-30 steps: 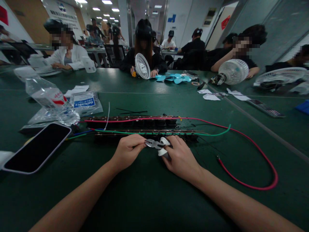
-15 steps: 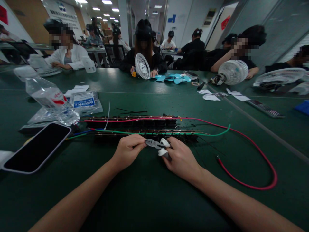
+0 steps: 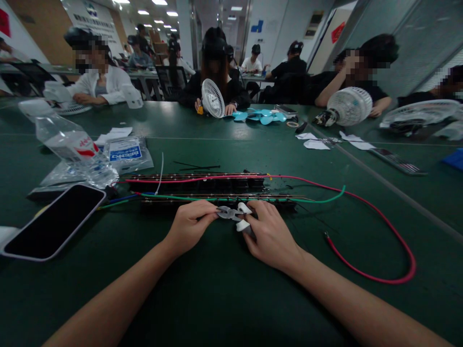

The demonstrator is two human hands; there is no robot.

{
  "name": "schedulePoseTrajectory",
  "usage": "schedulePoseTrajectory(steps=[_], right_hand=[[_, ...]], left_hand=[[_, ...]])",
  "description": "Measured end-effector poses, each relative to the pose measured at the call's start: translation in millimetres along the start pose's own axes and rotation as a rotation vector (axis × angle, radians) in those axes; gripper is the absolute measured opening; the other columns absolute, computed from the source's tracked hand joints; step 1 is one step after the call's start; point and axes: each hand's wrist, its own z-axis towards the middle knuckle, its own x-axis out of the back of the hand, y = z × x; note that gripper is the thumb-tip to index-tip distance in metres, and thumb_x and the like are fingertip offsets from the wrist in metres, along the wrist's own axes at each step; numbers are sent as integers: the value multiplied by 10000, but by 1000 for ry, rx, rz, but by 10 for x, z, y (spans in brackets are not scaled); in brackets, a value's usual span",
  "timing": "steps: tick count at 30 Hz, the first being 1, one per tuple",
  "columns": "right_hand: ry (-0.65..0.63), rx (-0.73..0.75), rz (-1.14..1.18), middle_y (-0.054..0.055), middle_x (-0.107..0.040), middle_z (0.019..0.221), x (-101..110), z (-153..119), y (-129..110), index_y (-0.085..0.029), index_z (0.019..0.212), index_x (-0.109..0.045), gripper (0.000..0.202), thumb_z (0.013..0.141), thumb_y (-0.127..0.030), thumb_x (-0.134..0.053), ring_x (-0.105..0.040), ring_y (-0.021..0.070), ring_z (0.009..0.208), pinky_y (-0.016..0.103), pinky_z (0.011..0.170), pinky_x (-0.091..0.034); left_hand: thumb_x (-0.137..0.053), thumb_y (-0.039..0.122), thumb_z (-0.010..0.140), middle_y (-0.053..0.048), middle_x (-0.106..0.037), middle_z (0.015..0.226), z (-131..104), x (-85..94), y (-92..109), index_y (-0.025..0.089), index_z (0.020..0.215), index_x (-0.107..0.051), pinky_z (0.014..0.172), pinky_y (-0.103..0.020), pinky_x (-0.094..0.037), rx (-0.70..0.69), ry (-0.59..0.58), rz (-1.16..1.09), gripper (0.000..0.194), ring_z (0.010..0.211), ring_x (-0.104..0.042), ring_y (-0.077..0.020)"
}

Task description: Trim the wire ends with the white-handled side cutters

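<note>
My right hand (image 3: 269, 231) is wrapped around a pair of pliers (image 3: 229, 212) with white and grey handles, its jaws pointing left. My left hand (image 3: 191, 224) is closed in a pinch right at the tip of the jaws; whatever is between its fingers is too small to make out. Just beyond both hands lies a long black strip (image 3: 162, 205) with metal along its top. A green wire (image 3: 195, 197) runs along it. Behind is a second black strip (image 3: 235, 184), with a red wire (image 3: 300, 179) over it that curls round to the right.
To the left are a phone (image 3: 56, 221), a clear plastic bottle (image 3: 72, 144) and a plastic packet (image 3: 128, 153). A white cable tie (image 3: 160, 173) stands up between the strips. Across the green table (image 3: 202, 299), people sit with fan parts, including blue blades (image 3: 260, 116) and a white grille (image 3: 213, 99).
The pliers have tilted a little, and their handles have shifted slightly away from me. Both hands stay in nearly the same place.
</note>
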Motion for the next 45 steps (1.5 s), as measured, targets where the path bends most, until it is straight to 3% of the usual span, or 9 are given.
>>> schedulePoseTrajectory(steps=[28,45], right_hand=[[-8,16,-33,167,-522,1110,-2,2,-4,-131,933,-633,167,805,-214,-565,-468,282,991,441,841,-426],[26,29,-35,141,-553,986,-34,-4,15,-147,807,-655,99,818,-218,-588,-487,267,920,407,746,-436]], left_hand=[[-608,109,857,-57,-735,817,14,12,-14,176,869,-746,700,-303,-552,25,-58,-14,154,771,-676,-176],[-599,138,871,-60,-735,833,20,15,-9,179,860,-740,711,-311,-549,16,-68,-6,147,776,-676,-178]])
